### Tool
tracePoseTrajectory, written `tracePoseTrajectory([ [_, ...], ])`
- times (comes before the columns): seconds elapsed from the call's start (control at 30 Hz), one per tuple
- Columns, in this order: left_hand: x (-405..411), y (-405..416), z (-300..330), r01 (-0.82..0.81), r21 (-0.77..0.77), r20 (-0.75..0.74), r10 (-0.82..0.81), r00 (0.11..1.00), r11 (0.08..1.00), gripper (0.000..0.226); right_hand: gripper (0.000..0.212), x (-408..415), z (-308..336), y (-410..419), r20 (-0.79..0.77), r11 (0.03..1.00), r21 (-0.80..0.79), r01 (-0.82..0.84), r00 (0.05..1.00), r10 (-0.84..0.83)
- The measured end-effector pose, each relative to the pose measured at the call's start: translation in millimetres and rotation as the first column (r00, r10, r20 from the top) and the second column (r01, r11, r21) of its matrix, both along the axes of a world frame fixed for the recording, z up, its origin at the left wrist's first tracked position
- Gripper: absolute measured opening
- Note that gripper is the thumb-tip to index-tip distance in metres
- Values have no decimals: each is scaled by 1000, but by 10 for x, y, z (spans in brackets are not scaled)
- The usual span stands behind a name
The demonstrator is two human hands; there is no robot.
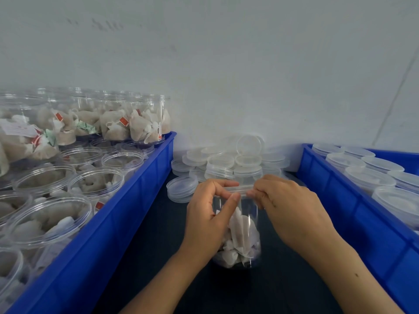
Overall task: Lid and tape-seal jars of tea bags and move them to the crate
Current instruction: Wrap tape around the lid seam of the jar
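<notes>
A clear plastic jar [243,236] holding tea bags stands on the dark table between my arms, a clear lid on its top. My left hand [207,214] grips the jar's upper left side, thumb and forefinger curled at the lid's rim. My right hand [288,207] pinches at the lid's right edge, fingers curled; whether tape is between them is too faint to tell. The blue crate on the right [353,214] holds several lidded jars [369,177].
A blue crate on the left [136,200] is packed with open jars of tea bags [95,182], some stacked at the back. A pile of loose clear lids [226,162] lies against the white wall behind the jar.
</notes>
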State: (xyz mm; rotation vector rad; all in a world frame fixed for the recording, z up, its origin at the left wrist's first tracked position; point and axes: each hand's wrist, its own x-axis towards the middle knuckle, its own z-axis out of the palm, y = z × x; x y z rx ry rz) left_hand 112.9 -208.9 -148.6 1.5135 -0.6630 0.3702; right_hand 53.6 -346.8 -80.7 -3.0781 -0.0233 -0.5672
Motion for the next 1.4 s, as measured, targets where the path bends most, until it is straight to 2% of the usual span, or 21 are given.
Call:
tracePoseTrajectory([
  [0.17, 12, -9, 4, -16, 14, 2, 16, 1000, 1000, 31, 23, -4, -11, 29, 25, 1000, 19, 11, 1000, -11],
  [0.27, 15, -15, -5, -28, 12, -4, 28, 1000, 1000, 26, 28, 3, -9, 30, 25, 1000, 19, 11, 1000, -11],
  [0.4, 5, -15, 2, -34, -1, -5, 34, 999, 999, 36, 28, 10, 9, 32, 11, 1000, 27, 7, 1000, -7],
  [0.57, 17, 4, -8, 7, -19, -33, -8, 999, 1000, 25, 37, 7, 28, 24, -8, 1000, 8, 8, 1000, -8],
  [0.7, 19, 14, 16, 53, -85, -61, -59, 996, 995, 31, 34, 5, 48, -1, -12, 1000, 21, -6, 1000, 6],
  [0.9, 24, -3, 15, 76, -118, -44, -82, 996, 990, 36, 31, 8, 119, -43, 44, 990, -139, -5, 999, 11],
  [1.0, 32, 4, 11, 103, -134, -31, -108, 994, 986, 39, 24, 16, 57, -76, 63, 988, -155, -17, 998, 27],
  [1.13, 27, 2, 8, 117, -139, -7, -119, 993, 983, 37, 21, 31, 15, -114, 97, 994, -105, -38, 994, 48],
  [1.27, 40, -4, -6, 118, -148, -3, -119, 993, 982, 34, 32, 42, -46, -121, 143, 993, -107, -41, 988, 56],
  [1.4, 75, -10, -18, 136, -156, -4, -138, 990, 978, 30, 40, 102, -30, -165, 68, 999, -12, -32, 997, 32],
])
